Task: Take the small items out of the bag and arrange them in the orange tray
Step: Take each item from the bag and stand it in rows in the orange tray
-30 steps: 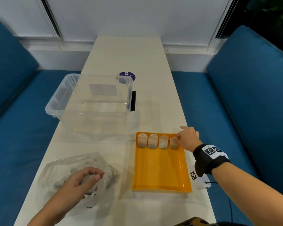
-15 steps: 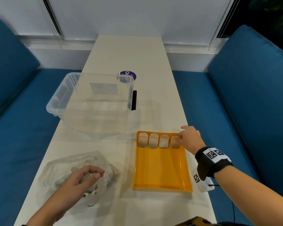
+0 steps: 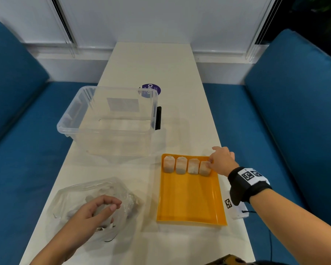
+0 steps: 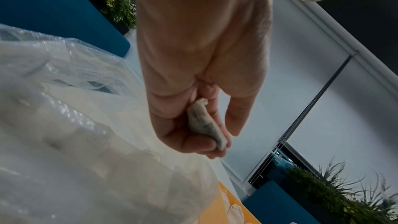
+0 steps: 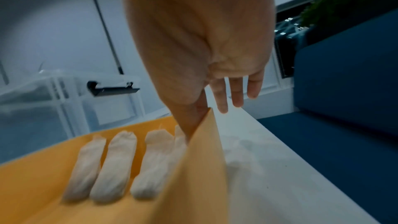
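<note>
An orange tray [image 3: 191,197] lies on the white table with a row of small pale pouches [image 3: 182,165] at its far end. My right hand [image 3: 210,163] is at the tray's far right corner. Its thumb and forefinger pinch the rightmost pouch [image 3: 204,169], while the other fingers [image 5: 237,94] stretch out past the tray wall [image 5: 202,168]. The crumpled clear bag [image 3: 80,194] sits at the near left. My left hand [image 3: 103,209] is inside it and pinches one pale pouch [image 4: 202,123] between thumb and fingers. Other pouches in the bag [image 4: 75,142] show only dimly.
A large clear plastic bin [image 3: 69,119] with a black latch [image 3: 158,118] stands behind the bag and tray. A purple sticker [image 3: 151,90] lies beyond it. A white marker block [image 3: 235,209] sits right of the tray. Blue benches [image 3: 294,131] flank the narrow table.
Both hands stay where they were, the right at the fourth pouch and the left in the bag. Only the head view has shifted slightly.
</note>
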The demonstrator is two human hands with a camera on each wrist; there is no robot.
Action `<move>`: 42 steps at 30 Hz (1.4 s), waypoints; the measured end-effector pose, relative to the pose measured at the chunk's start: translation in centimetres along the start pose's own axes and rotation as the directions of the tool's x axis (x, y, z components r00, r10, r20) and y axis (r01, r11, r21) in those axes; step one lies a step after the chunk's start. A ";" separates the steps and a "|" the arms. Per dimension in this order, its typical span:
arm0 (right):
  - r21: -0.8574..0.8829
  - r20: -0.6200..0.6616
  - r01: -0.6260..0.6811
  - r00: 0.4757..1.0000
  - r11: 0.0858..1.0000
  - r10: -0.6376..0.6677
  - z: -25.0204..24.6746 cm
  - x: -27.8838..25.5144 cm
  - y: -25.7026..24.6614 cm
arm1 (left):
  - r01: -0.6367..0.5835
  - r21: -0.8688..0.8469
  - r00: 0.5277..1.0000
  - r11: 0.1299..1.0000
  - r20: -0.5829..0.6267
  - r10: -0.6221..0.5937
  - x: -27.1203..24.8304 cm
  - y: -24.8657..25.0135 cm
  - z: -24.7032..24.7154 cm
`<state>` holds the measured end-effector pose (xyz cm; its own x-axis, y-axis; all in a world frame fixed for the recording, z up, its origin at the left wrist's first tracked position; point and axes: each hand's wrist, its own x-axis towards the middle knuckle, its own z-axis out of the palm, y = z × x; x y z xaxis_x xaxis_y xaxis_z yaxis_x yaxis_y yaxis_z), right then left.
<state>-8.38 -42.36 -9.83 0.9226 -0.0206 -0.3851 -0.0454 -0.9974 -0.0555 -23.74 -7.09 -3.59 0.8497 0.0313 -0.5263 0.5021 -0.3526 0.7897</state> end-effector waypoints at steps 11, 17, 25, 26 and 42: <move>0.135 -0.246 0.024 0.969 0.991 0.010 0.1 -0.9 -0.1 | -0.014 -0.010 1.000 1.000 0.003 0.014 -0.1 -0.4 -0.2; 0.049 -0.267 0.051 0.963 0.998 -0.036 0.6 -1.1 0.2 | -0.019 -0.020 1.000 1.000 0.003 0.019 -0.2 -0.1 -0.3; 0.041 -0.282 0.054 0.959 0.998 -0.040 0.5 -1.5 0.2 | -0.021 -0.018 1.000 1.000 -0.001 0.021 -0.3 -0.3 -0.4; 0.033 -0.263 0.060 0.964 0.998 -0.049 0.5 -1.6 0.3 | -0.023 -0.019 1.000 1.000 -0.002 0.023 -0.4 -0.2 -0.4; 0.034 -0.166 0.040 0.986 0.999 -0.034 -0.7 -0.9 0.2 | -0.007 -0.021 1.000 1.000 0.002 0.007 -0.2 -0.8 -0.6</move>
<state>-8.94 -42.58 -8.84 0.9744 0.0022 -0.2250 -0.0213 -0.9946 -0.1018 -24.22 -6.25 -3.97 0.8528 0.0265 -0.5216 0.4995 -0.3329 0.7998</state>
